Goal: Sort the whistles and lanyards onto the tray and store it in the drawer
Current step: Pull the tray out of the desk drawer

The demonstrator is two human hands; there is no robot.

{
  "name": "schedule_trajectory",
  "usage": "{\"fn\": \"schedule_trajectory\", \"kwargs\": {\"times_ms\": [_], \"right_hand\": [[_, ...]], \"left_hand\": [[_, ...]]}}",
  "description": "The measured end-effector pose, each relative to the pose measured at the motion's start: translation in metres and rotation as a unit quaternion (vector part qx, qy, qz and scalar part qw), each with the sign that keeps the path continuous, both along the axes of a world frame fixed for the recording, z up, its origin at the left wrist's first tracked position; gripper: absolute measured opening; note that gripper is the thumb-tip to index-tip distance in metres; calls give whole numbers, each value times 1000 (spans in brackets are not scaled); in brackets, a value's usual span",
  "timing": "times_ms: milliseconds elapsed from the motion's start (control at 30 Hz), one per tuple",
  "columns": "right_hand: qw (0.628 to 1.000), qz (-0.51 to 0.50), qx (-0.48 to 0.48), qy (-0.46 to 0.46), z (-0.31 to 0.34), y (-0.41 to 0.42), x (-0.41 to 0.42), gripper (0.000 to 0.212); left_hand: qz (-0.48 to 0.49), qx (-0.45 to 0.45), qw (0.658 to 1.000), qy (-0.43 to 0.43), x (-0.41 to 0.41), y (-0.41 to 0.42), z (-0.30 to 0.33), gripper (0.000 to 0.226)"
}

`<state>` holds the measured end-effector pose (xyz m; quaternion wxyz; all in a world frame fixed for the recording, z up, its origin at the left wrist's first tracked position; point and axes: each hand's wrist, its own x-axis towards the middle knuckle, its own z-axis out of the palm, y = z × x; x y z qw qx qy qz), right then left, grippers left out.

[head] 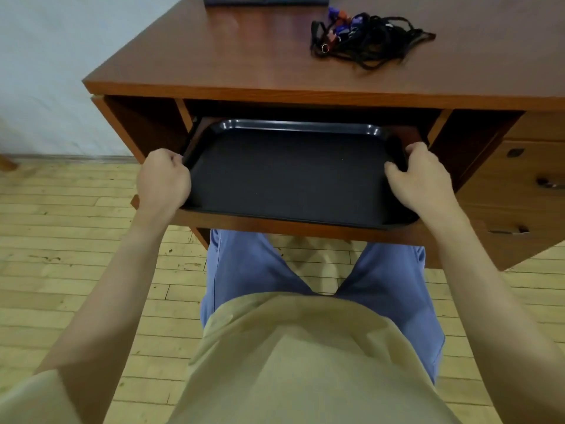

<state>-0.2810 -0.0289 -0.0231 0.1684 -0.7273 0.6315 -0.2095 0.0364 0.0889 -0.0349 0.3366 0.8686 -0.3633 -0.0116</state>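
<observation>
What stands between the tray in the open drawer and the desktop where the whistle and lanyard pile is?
Only the desktop's front edge, which overhangs the tray's far end in the drawer. The left hand and right hand grip its sides. The desk surface before the pile is bare.

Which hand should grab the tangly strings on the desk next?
Probably the right hand: the lanyard pile lies on the desk's right side. Both hands grip the empty tray now.
</observation>
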Motion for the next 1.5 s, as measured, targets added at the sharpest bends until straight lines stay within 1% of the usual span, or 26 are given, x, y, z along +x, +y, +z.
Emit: {"fn": "schedule_trajectory", "kwargs": {"times_ms": [167, 300, 433, 500, 667, 800, 900, 1000, 1100, 1200, 1300, 1433, 1500], "right_hand": [[998, -33, -42, -42, -5, 24, -2, 34], [991, -21, -92, -93, -4, 31, 6, 34], [982, 5, -131, -135, 8, 15, 18, 34], [981, 18, -134, -142, 16, 4, 27, 35], [982, 42, -107, -147, 34, -25, 60, 36], [983, 72, -107, -128, 53, -59, 97, 40], [985, 84, -97, -115, 65, -89, 126, 41], [983, 101, -80, -134, 74, -121, 156, 44], [982, 107, -70, -141, 79, -149, 186, 47], [983, 108, -59, -135, 78, -175, 212, 50], [985, 99, -48, -131, 73, -194, 232, 49], [986, 88, -16, -144, 67, -215, 248, 50], [987, 90, -13, -133, 64, -227, 253, 51]], "left_hand": [[36, -69, 997, 9, -3, 29, -2, 27], [49, -114, 992, 6, -3, 41, -7, 29], [62, -153, 986, 16, 6, 38, 1, 28], [60, -167, 984, 7, 17, 31, 9, 28], [69, -185, 980, -14, 47, 4, 33, 29], [70, -196, 978, -26, 79, -30, 51, 32], [78, -189, 979, -19, 106, -57, 59, 33], [87, -163, 982, -35, 135, -87, 64, 31], [71, -146, 986, -40, 164, -119, 69, 28], [71, -136, 988, -36, 190, -148, 69, 28], [74, -119, 990, -33, 208, -172, 65, 28], [67, -91, 993, -33, 227, -202, 66, 25], [66, -76, 994, -35, 233, -216, 68, 26]]}}
